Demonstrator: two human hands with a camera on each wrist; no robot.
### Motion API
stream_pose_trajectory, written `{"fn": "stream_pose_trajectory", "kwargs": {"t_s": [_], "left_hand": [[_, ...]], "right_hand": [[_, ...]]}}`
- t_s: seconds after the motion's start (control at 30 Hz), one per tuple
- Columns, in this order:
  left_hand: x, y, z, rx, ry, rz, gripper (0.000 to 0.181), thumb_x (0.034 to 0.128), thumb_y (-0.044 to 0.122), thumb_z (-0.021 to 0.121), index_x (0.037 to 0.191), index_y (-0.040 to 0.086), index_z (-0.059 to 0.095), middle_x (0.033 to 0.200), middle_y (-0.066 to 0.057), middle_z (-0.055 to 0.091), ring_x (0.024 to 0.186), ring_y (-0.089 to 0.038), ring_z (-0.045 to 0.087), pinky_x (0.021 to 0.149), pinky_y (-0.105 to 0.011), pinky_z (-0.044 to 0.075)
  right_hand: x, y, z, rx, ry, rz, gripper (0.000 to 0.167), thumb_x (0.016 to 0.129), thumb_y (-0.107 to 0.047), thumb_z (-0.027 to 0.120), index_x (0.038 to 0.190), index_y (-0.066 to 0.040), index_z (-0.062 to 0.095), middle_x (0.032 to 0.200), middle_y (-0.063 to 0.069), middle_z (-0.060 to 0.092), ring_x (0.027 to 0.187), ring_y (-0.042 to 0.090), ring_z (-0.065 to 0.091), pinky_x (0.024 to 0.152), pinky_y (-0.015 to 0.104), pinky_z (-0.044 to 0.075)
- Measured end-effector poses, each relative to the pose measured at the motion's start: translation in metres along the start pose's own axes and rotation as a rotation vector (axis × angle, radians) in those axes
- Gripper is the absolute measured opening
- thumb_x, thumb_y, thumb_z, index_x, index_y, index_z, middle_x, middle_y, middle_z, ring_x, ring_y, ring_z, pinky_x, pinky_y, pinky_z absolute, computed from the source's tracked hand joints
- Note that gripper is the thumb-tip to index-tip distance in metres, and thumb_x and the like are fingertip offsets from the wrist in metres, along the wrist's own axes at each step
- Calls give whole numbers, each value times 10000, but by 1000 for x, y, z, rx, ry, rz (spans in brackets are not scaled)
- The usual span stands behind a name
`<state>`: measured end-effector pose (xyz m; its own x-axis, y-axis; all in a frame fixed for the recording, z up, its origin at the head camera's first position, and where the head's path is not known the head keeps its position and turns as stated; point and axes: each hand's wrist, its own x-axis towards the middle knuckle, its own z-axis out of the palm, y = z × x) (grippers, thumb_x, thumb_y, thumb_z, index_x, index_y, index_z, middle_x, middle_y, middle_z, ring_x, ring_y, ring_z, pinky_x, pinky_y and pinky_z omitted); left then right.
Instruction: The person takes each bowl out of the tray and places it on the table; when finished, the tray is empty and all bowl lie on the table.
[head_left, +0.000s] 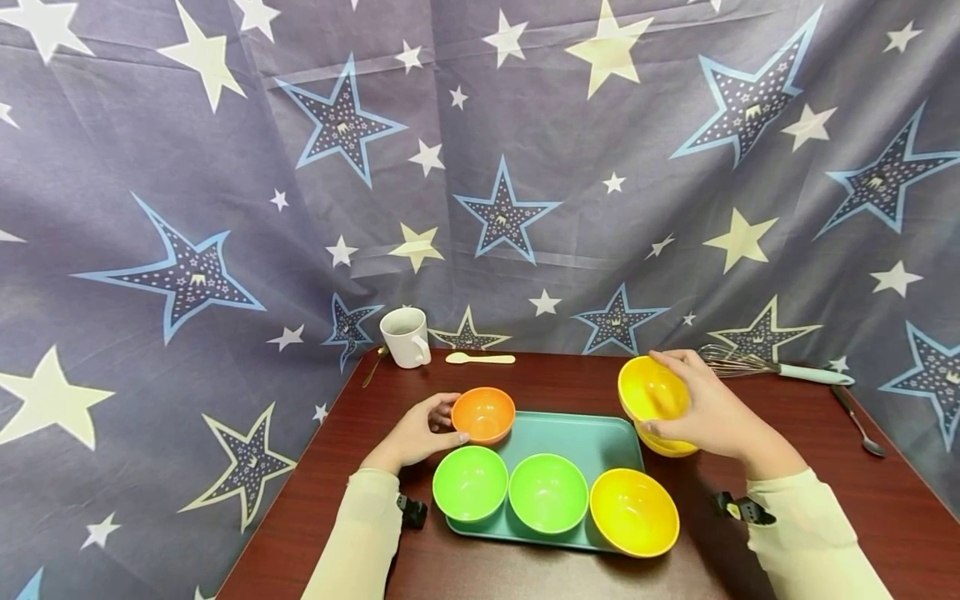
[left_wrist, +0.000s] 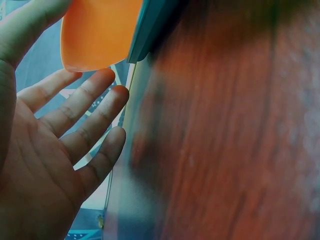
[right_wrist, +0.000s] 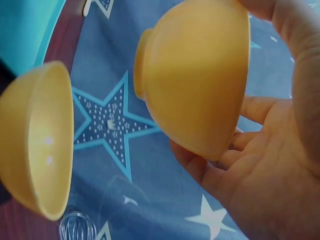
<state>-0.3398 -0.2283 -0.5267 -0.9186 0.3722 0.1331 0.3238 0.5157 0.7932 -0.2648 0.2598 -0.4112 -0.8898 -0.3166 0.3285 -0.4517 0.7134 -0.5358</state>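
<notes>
My right hand [head_left: 708, 408] grips a yellow bowl [right_wrist: 195, 75] by its rim and side, thumb on the near side and fingers on the far side. Tilted in the head view, that bowl hangs above another yellow bowl [right_wrist: 50, 145], with a gap between them. At the tray's far left, my left hand [head_left: 420, 429] rests against an orange bowl [head_left: 483, 415], thumb by its near side, fingers spread loosely and nearly straight. Two green bowls [head_left: 470, 483] and a third yellow bowl [head_left: 634, 512] stand along the near side of the teal tray [head_left: 577, 433].
A white mug [head_left: 406, 337] and a cream spoon [head_left: 480, 358] lie toward the back, with a small spoon [head_left: 375, 367] beside the mug. At the right are a whisk [head_left: 780, 368] and a dark-handled spoon [head_left: 858, 421]. A star-patterned cloth [head_left: 525, 300] hangs behind the table.
</notes>
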Motion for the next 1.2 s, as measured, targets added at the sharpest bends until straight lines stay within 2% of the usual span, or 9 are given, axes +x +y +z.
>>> {"fn": "stream_pose_trajectory", "kwargs": {"t_s": [0.33, 0.6, 0.93, 1.2], "left_hand": [[0, 0, 0, -1, -3, -2, 718, 847, 332, 901, 1472, 204, 574, 1190, 12, 673, 1030, -187, 645, 936, -398, 522], [1, -3, 0, -4, -4, 9, 710, 850, 320, 898, 1469, 187, 575, 1201, 1, 665, 1024, -192, 643, 929, -400, 528], [0, 0, -1, 3, -5, 5, 711, 855, 339, 892, 1471, 181, 574, 1186, 3, 670, 1030, -184, 641, 928, -401, 529], [-1, 2, -2, 12, -2, -15, 722, 848, 333, 900, 1474, 188, 572, 1167, 7, 672, 1044, -185, 638, 956, -406, 515]], "right_hand": [[-19, 18, -19, -31, 9, 65, 1041, 745, -416, 959, 1545, 9, 445, 1395, 210, 448, 1160, 412, 546, 919, 582, 468], [-27, 32, -33, -101, 26, 89, 1048, 729, -448, 965, 1510, 43, 468, 1287, 212, 474, 1046, 372, 553, 830, 493, 505], [-36, 53, -44, -137, 7, 170, 1131, 746, -518, 931, 1540, 71, 381, 1382, 302, 397, 1093, 440, 520, 873, 612, 480], [-40, 68, -47, -157, -7, 213, 1127, 746, -505, 927, 1524, 101, 383, 1292, 310, 417, 1013, 433, 552, 807, 532, 503]]}}
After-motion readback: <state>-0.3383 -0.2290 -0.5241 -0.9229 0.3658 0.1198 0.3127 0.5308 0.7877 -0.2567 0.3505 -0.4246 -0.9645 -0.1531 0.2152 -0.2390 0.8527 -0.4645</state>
